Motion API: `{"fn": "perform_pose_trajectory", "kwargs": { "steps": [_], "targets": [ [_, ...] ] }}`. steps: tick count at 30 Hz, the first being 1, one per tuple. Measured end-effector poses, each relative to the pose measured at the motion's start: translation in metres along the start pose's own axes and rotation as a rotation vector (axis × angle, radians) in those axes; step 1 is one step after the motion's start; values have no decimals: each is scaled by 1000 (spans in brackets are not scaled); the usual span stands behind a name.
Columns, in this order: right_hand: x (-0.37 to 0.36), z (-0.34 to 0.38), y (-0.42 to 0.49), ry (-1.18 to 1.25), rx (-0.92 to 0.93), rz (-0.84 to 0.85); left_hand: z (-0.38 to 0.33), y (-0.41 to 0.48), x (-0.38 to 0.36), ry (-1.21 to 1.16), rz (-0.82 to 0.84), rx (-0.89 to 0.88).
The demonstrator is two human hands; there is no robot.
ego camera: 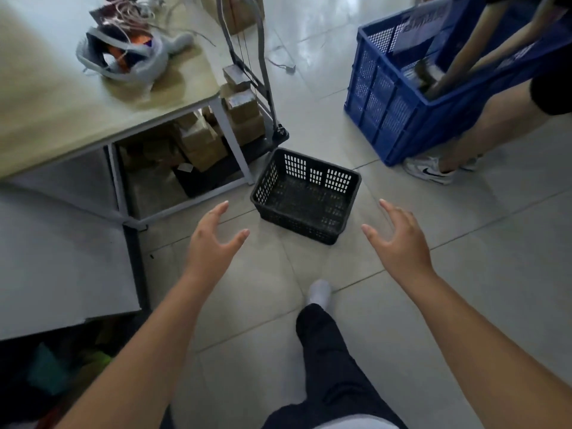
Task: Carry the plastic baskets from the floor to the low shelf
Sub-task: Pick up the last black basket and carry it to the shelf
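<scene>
Black perforated basket (305,195) on pale grey tiles (464,274), blue slotted crate (387,97) beyond

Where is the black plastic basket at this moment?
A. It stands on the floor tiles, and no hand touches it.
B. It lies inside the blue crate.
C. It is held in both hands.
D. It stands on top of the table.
A: the black plastic basket stands empty on the floor tiles beside the table leg, while the left hand and the right hand are open and apart from it.
</scene>
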State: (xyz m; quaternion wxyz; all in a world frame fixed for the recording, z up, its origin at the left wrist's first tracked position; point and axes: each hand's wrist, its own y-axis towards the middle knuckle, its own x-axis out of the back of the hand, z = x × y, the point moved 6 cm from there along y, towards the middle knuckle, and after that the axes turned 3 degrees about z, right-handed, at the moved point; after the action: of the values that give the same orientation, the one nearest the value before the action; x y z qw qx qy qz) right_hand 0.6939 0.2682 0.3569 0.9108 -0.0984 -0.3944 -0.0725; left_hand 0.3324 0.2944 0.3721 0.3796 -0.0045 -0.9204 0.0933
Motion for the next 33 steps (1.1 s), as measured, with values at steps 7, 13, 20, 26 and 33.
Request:
{"fn": "perform_pose_trajectory", "kwargs": {
  "steps": [7,13,20,26,33],
  "targets": [
    [-53,-22,125,25,-146,-53,19,162,-30,55,106,10],
    [-103,-60,207,40,-306,-124,47,296,-77,106,191,18],
    [-196,-158,278,15,-506,-273,127,439,-206,30,277,10],
    [-326,-273,322,-19,-575,-268,249,520,-324,57,266,13],
    [-418,-361,351,-138,-576,-285,342,570,-386,320,73,-18]
  ]
}}
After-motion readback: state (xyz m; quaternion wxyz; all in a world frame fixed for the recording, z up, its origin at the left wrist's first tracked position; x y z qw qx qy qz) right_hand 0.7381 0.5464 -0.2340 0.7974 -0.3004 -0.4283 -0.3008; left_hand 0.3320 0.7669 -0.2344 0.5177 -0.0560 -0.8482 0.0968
